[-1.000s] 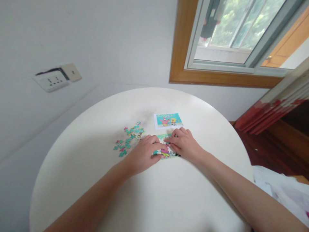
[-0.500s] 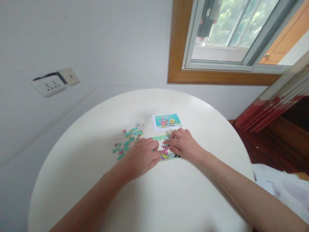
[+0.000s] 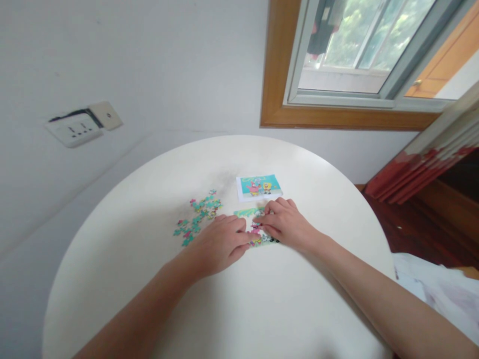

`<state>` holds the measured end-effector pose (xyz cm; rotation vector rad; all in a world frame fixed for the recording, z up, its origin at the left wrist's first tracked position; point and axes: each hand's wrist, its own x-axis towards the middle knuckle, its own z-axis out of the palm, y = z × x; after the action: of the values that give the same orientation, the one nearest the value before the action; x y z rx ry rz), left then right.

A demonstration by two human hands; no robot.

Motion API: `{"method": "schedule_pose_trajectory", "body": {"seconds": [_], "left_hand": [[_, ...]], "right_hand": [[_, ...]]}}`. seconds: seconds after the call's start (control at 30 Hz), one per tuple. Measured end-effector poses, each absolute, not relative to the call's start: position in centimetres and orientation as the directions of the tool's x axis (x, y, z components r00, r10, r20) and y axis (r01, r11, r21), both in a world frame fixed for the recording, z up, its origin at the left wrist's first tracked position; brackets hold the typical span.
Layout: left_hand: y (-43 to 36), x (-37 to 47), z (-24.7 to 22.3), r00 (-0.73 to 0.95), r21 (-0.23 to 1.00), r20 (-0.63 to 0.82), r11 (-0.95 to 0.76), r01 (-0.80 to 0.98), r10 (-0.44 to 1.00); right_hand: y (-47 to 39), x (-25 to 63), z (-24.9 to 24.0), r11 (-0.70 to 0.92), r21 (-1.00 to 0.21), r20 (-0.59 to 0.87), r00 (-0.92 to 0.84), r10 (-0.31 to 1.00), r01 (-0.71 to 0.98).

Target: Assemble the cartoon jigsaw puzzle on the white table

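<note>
A partly assembled jigsaw puzzle (image 3: pixel 242 213) lies on a white round table (image 3: pixel 239 309), with pink, yellow and green cartoon print; my hands cover much of it. Over its left and lower edge rests my left hand (image 3: pixel 224 244), its index finger stretched onto the pink part and the thumb apart below. From the right, my right hand (image 3: pixel 282 222) reaches in, thumb and index finger closed around a small puzzle piece at the middle of the picture, mostly hidden by the fingertips. Just beyond lies a reference picture card (image 3: pixel 259 186) showing a pink and a yellow cartoon figure.
Loose puzzle pieces (image 3: pixel 198 218), mostly teal, are heaped left of the puzzle. A wall socket (image 3: pixel 78 129) is at the left, a wood-framed window (image 3: pixel 344 117) at the back right. A red and cream curtain (image 3: pixel 407 167) and white cloth (image 3: pixel 434 289) are beyond the table's right side.
My left hand has shifted very slightly, showing a little more of the puzzle's upper left corner. My right hand keeps its place. The view has tilted a touch.
</note>
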<state>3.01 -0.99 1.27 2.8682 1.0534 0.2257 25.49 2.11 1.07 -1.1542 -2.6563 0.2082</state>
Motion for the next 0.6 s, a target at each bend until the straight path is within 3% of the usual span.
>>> {"method": "schedule_pose_trajectory", "body": {"seconds": [0.2,0.6], "left_hand": [[-0.89,2.59,1.74,0.717,0.168,0.128,-0.727,0.665,0.685],[-0.78,2.84,1.85,0.708,0.146,0.114,-0.716,0.682,0.697]], "right_hand": [[2.05,25.57,1.09,0.681,-0.220,0.158,-0.663,0.732,0.699],[2.16,25.50,0.91,0.688,-0.198,0.163,-0.669,0.725,0.698]]}}
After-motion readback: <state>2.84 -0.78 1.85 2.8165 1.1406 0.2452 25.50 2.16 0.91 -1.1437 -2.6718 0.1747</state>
